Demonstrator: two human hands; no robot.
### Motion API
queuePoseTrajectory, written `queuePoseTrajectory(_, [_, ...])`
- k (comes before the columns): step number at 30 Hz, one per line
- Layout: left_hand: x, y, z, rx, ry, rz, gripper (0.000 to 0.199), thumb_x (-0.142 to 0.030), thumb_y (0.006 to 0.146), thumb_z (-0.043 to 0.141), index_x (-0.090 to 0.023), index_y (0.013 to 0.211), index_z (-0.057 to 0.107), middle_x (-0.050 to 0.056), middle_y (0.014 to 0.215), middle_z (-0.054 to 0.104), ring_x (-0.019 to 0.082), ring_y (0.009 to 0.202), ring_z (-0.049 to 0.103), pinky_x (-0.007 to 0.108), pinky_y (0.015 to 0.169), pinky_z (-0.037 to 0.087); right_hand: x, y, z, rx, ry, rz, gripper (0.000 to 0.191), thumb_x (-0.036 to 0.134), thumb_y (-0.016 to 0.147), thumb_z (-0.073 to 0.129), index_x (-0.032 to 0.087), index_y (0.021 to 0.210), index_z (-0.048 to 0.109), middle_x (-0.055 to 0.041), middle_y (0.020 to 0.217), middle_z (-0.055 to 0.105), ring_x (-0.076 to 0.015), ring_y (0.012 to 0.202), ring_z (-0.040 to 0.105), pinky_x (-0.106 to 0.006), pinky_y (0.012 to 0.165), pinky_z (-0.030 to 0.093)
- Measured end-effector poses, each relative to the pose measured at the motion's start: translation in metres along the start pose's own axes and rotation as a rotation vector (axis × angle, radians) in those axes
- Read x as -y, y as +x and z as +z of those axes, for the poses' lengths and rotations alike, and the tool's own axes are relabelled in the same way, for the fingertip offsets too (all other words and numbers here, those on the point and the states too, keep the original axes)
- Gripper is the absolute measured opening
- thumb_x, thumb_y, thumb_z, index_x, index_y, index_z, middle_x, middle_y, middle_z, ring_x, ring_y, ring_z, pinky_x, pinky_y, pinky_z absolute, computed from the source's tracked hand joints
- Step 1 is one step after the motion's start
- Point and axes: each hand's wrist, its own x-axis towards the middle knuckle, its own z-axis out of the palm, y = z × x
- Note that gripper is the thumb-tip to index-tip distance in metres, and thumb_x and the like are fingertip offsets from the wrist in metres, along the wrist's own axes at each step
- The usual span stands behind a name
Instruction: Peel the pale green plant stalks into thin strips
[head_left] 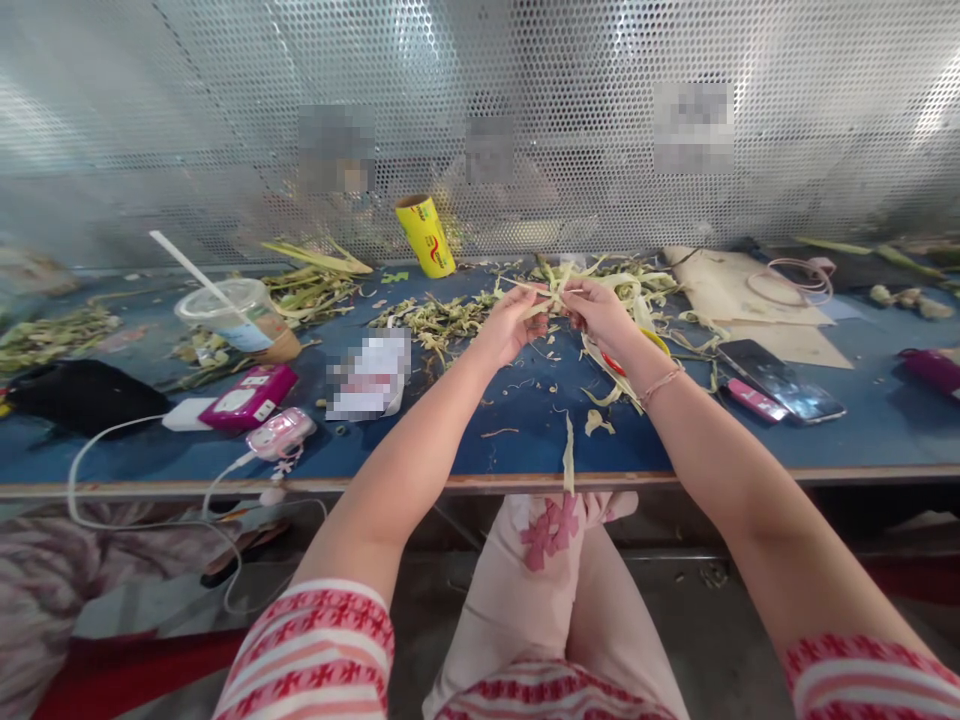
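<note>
Both my hands meet over the far middle of the blue table, pinching pale green-yellow plant strips between them. My left hand grips the strips from the left, fingers bent. From the other side my right hand holds them between thumb and fingers. Several thin strip ends stick out around the fingertips. Beneath my right wrist lie scissors with yellow and red handles, partly hidden by the arm. Dried strip scraps are heaped to the left of my hands, and one loose strip lies near the front edge.
A lidded plastic cup with a straw stands at left, near a magenta power adapter and white cables. A yellow tube leans at the back against perforated metal. Phones and brown paper lie at right.
</note>
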Motion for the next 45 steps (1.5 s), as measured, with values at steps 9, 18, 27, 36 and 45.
queuePoseTrajectory(9, [0.002,0.003,0.000,0.035,-0.191,0.017,0.011,-0.025,0.082,0.062,-0.019,0.091,0.065,0.003,0.087,0.074,0.013,0.079,0.070,0.029,0.084,0.056,0.006,-0.002,0.006,-0.068,0.156,0.101,0.019,0.014,0.085,0.060,0.018,0.070,0.049,0.0059,0.053,0.050,-0.0045,0.045,0.041,-0.017,0.045,0.034])
queuePoseTrajectory(18, [0.009,0.003,0.000,0.074,-0.193,0.105,0.019,-0.020,0.074,0.075,-0.021,0.088,0.063,-0.001,0.086,0.071,0.011,0.079,0.068,0.027,0.080,0.054,-0.001,0.001,0.008,-0.051,0.183,0.082,0.024,0.018,0.083,0.065,0.018,0.065,0.049,0.0058,0.052,0.048,-0.0036,0.044,0.040,-0.017,0.045,0.035])
queuePoseTrajectory(27, [0.012,0.008,-0.001,0.086,-0.110,0.175,0.020,-0.029,0.075,0.076,-0.021,0.091,0.065,-0.002,0.079,0.066,0.005,0.066,0.060,0.022,0.073,0.054,-0.004,0.002,0.009,-0.016,0.180,0.077,0.021,0.018,0.081,0.063,0.017,0.065,0.050,0.0056,0.053,0.049,-0.0038,0.044,0.040,-0.018,0.045,0.034])
queuePoseTrajectory(36, [0.023,0.007,-0.001,0.141,0.327,0.331,0.036,-0.050,0.074,0.072,-0.016,0.073,0.061,-0.003,0.060,0.057,0.006,0.055,0.051,0.020,0.058,0.042,-0.013,0.003,0.011,-0.066,0.168,0.058,0.022,0.017,0.080,0.065,0.019,0.069,0.046,0.0071,0.053,0.051,-0.0052,0.047,0.045,-0.019,0.049,0.038])
queuePoseTrajectory(45, [0.006,0.001,0.000,0.215,0.008,0.115,0.025,-0.028,0.087,0.051,-0.015,0.077,0.069,0.003,0.065,0.065,0.011,0.062,0.061,0.025,0.066,0.051,-0.013,0.002,0.010,-0.016,0.175,0.081,0.020,0.022,0.082,0.065,0.020,0.074,0.047,0.0062,0.055,0.055,-0.0062,0.049,0.051,-0.019,0.051,0.045])
